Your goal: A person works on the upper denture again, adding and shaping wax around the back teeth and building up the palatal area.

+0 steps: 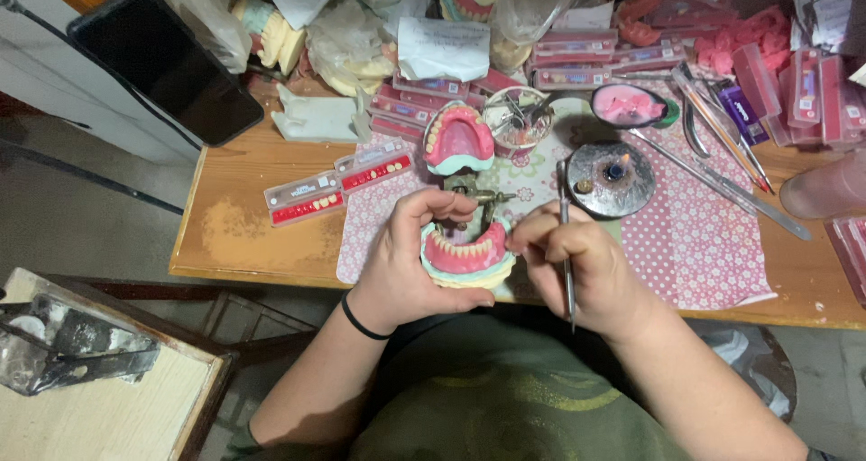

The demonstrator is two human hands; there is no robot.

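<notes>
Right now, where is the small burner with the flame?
In the head view the burner stands on the patterned mat, just beyond the right hand, right of the other denture model and below the pink-filled bowl.

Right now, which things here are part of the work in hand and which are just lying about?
In use: left hand holding denture model; right hand holding metal tool; lit burner.
Lying about: black phone, second denture model, tooth strips, pink wax bowl.
</notes>
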